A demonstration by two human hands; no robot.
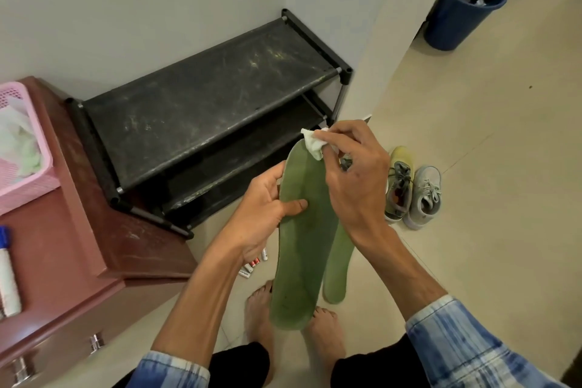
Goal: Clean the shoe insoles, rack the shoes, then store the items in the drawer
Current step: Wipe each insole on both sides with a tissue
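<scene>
While the left hand (267, 208) clamps its grip on an insole (302, 261), thumb across the green face and fingers curled behind, the right hand (356, 179) pinches a white wipe (313, 143) against the toe end. Insole held in the air in front of the rack (201, 104). Second insole (338, 264) just behind the first, partly hidden; which hand carries it, cannot tell. Yellow shoe (400, 189) and grey shoe (425, 195) on the floor right of the rack, side by side. Batteries (253, 264) on the floor in front of the rack. Cabinet (104, 230) left of the rack, pink basket (22, 167) on top.
</scene>
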